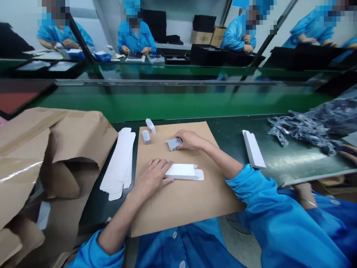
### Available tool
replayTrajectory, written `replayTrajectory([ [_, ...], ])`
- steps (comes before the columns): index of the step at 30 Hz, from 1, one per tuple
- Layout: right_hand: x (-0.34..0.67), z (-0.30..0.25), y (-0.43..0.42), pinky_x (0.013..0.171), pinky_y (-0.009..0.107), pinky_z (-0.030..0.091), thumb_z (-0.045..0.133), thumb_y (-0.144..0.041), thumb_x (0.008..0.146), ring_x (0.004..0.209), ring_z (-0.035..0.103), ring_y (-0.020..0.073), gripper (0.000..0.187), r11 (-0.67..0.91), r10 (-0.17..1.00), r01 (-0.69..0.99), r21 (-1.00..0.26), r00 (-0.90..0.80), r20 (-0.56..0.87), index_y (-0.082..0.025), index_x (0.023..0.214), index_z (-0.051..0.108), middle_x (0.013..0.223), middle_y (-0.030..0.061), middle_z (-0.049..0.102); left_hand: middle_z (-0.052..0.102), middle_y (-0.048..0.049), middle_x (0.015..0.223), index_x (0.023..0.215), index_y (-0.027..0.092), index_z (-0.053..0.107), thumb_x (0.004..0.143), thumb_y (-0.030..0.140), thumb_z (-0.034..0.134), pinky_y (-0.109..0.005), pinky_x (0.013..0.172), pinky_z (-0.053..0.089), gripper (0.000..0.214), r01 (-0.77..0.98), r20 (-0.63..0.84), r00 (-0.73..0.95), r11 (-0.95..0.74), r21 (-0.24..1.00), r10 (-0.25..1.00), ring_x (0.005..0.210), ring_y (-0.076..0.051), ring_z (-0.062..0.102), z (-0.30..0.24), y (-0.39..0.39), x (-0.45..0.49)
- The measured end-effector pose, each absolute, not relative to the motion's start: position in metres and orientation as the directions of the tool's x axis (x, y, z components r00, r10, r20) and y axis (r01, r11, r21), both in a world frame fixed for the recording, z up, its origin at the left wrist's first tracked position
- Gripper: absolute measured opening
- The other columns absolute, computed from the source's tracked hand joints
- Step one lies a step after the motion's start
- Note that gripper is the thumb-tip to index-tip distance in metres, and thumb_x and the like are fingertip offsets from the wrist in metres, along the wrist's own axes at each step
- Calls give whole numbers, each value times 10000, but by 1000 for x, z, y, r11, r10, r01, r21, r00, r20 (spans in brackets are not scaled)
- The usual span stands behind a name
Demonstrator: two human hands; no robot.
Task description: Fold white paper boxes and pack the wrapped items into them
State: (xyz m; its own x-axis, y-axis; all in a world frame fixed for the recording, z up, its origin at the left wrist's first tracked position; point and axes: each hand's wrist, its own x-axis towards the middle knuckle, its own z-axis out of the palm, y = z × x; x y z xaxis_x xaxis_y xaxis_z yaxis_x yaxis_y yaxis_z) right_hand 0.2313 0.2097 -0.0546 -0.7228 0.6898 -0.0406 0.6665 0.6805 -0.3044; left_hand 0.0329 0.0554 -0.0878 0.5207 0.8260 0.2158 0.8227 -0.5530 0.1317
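Note:
My left hand (152, 176) rests on the left end of a long white carton (184, 171) that lies flat on a brown cardboard sheet (181, 201), fingers curled over it and holding it down. My right hand (189, 139) reaches farther up the sheet and pinches a small grey wrapped piece (173, 143). Two more small white pieces, one (146, 136) and another (150, 125), lie near the sheet's far left edge, apart from both hands.
A stack of flat unfolded white cartons (119, 163) lies left of the sheet, beside torn brown paper (55, 156). A finished white box (253, 149) lies to the right, a heap of dark plastic bags (315, 128) beyond it. A green conveyor (178, 100) runs behind; other workers sit across.

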Motion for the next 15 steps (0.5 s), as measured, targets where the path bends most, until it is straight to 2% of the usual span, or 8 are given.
replayTrajectory([
  [3,262,-54,195,695,284,451,755,-325,734,823,631,213,277,583,794,746,-323,-607,32,-152,920,646,945,91,689,685,-79,1060,1226,189,589,872,435,616,-368,780,417,431,849,286,473,-518,104,833,962,-246,587,-90,43,20],
  [6,289,-47,161,701,271,475,668,-310,825,796,636,172,310,498,864,786,-367,-488,129,-148,1080,597,1017,80,685,706,-79,1034,1176,173,621,869,436,621,-345,753,420,405,900,459,362,-433,56,811,932,-239,598,-90,30,9],
  [9,301,-38,114,751,289,491,603,-292,870,851,641,176,357,474,880,793,-382,-412,235,-143,1188,539,1078,98,674,722,-72,995,1130,166,639,832,418,677,-328,740,426,392,927,590,287,-373,26,754,884,-230,604,-89,21,5],
  [12,302,-30,76,736,312,494,590,-284,879,873,647,209,307,573,813,764,-297,-485,322,-145,1152,560,1000,97,689,728,-80,984,1125,165,641,818,404,699,-327,716,417,393,940,638,269,-340,-13,722,861,-234,606,-85,16,8],
  [15,301,-21,63,699,325,492,581,-284,901,851,648,229,275,660,750,715,-229,-614,245,-130,1129,576,948,105,689,729,-86,972,1142,175,633,830,399,687,-331,686,397,388,949,663,268,-311,-56,699,841,-237,604,-81,12,13],
])
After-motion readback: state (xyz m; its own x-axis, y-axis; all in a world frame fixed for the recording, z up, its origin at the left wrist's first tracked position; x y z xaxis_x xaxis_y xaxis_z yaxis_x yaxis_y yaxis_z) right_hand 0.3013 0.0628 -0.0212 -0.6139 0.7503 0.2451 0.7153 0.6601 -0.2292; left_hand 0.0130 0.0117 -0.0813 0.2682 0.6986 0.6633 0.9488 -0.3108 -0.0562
